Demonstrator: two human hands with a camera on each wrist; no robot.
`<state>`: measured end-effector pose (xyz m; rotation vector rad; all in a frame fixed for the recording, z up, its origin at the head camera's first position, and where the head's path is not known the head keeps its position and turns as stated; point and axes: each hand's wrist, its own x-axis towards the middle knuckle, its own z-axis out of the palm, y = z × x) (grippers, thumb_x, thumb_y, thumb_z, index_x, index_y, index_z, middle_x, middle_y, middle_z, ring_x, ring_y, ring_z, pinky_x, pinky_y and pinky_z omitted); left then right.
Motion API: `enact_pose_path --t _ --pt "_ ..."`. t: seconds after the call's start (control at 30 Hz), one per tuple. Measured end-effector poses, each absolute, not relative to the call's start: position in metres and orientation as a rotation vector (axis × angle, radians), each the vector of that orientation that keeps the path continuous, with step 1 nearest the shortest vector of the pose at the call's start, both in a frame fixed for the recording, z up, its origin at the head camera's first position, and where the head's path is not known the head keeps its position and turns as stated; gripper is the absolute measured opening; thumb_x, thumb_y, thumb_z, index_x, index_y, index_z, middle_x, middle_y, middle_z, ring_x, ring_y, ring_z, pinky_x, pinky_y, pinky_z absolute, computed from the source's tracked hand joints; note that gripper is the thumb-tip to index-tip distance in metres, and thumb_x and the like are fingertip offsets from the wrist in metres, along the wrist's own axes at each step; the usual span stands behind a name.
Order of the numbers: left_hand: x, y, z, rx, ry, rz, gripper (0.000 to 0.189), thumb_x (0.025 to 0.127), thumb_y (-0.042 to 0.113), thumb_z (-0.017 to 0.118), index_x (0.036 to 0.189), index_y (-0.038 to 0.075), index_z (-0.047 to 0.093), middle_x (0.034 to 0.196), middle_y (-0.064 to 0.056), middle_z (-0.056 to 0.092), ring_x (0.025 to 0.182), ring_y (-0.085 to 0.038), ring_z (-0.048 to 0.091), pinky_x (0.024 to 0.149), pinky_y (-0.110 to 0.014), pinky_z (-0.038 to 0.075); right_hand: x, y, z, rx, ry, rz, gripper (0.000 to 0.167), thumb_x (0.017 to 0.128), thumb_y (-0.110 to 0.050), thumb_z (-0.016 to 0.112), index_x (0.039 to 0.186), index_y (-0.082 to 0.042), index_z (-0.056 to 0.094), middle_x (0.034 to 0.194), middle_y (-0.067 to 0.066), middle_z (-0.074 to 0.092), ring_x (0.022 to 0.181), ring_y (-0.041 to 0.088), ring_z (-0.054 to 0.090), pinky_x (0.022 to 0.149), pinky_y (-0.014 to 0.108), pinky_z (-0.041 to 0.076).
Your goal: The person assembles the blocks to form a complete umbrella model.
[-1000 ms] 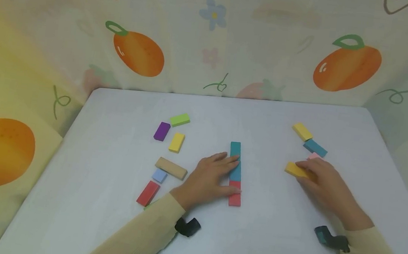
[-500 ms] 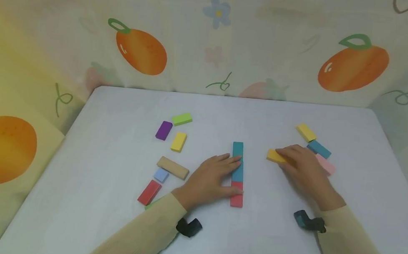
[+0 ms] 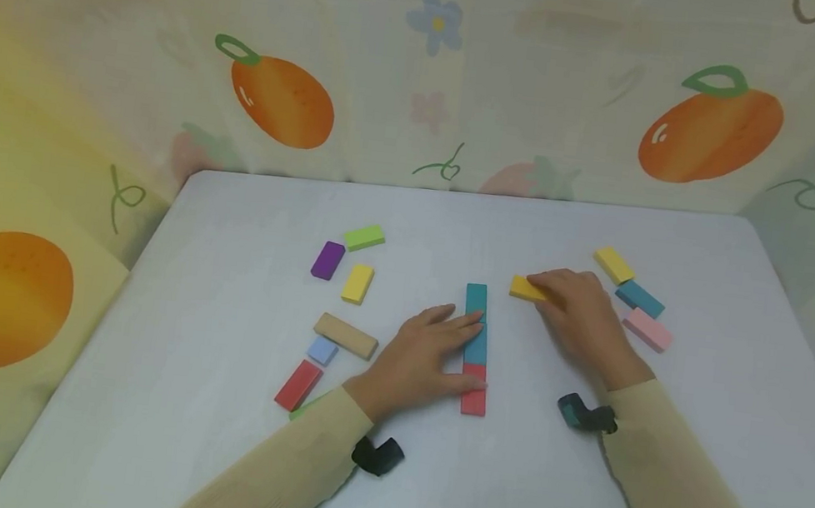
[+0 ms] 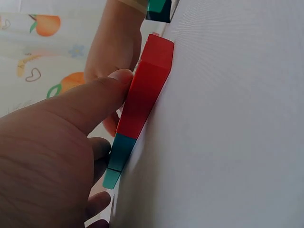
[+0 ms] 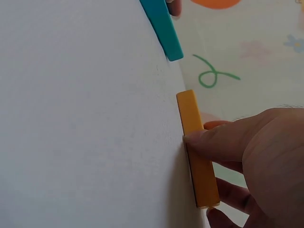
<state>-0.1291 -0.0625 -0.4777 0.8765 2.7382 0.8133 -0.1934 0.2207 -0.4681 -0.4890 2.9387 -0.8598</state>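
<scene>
A straight row of blocks, with a teal block point(image 3: 476, 297) at the far end, a blue block point(image 3: 475, 349) in the middle and a red block point(image 3: 473, 402) at the near end, lies mid-table. My left hand point(image 3: 416, 359) rests on it with fingers extended; the thumb point(image 4: 116, 85) touches the red part and the fingertips the teal and blue. To the right of the row's far end, my right hand point(image 3: 583, 316) pinches a yellow block point(image 5: 197, 161) between thumb and fingers. A gap separates that yellow block from the teal one.
On the left lie a green block point(image 3: 365, 238), a purple point(image 3: 327, 261), a second yellow point(image 3: 357, 283), a tan point(image 3: 345, 336), a light-blue point(image 3: 323, 351) and a red one point(image 3: 299, 385). On the right lie another yellow block point(image 3: 613, 265), a blue point(image 3: 640, 298) and a pink one point(image 3: 647, 330).
My right hand has carried the yellow block left and farther back, toward the row's far end, uncovering the pink block. The left hand has stayed on the row.
</scene>
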Motion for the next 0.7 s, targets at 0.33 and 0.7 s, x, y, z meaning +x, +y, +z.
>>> enact_pose_path --t 0.33,0.7 --pt "-0.13 -0.063 -0.478 0.866 2.722 0.83 0.078 0.099 0.057 0.076 0.163 0.019 0.054 0.17 0.009 0.042 0.161 -0.027 0.028 0.126 -0.055 0.027 -0.209 0.206 -0.466 -0.493 2.9 -0.892 0.042 0.107 -0.007 0.07 0.149 -0.006 0.066 0.148 0.016 0.063 0.133 0.04 0.05 0.113 0.059 0.043" --pt "-0.131 -0.063 -0.479 0.877 2.72 0.836 0.079 0.098 0.06 0.076 0.163 0.021 0.054 0.169 0.009 0.044 0.16 -0.025 0.03 0.126 -0.055 0.029 -0.22 0.191 -0.47 -0.504 2.887 -0.905 0.042 0.108 -0.008 0.068 0.15 -0.009 0.066 0.15 0.014 0.062 0.136 0.039 0.048 0.116 0.064 0.036"
